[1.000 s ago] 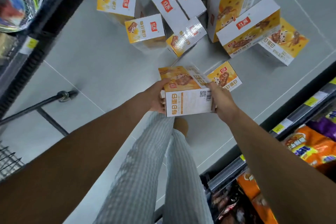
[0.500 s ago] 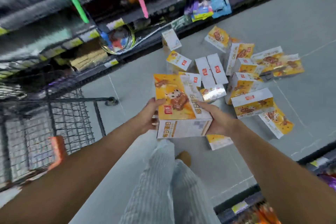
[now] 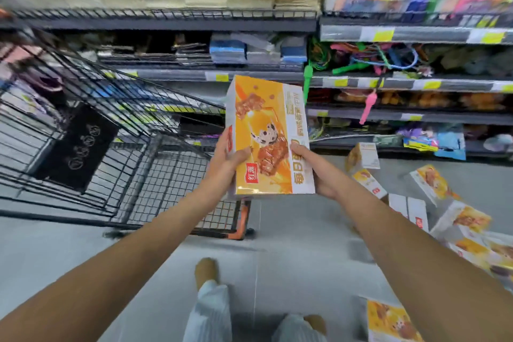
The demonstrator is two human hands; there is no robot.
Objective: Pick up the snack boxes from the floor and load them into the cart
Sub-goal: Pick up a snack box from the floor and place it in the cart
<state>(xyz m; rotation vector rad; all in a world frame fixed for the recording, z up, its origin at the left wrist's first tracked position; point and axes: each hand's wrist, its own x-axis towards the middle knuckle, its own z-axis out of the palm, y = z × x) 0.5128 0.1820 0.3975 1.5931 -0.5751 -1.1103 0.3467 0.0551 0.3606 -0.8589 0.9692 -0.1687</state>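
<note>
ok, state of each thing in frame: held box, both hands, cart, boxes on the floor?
Orange-and-white cardboard snack box: closed, held on end in the air, not yet loaded.
Left hand: grips the box's left edge, thumb on its front.
Right hand: grips its lower right side.
Black wire shopping cart: standing at left, contents blurred.
Other orange-and-white snack boxes: lying scattered on the grey floor at right.

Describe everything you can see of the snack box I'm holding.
The snack box is a closed, glossy cardboard carton: orange-yellow front picturing brown bars and a spotted cartoon animal, red logo low down, white side with orange lettering. It is held roughly upright in the air, near the wire cart. The left hand grips its left edge, the right hand its right edge.
</note>
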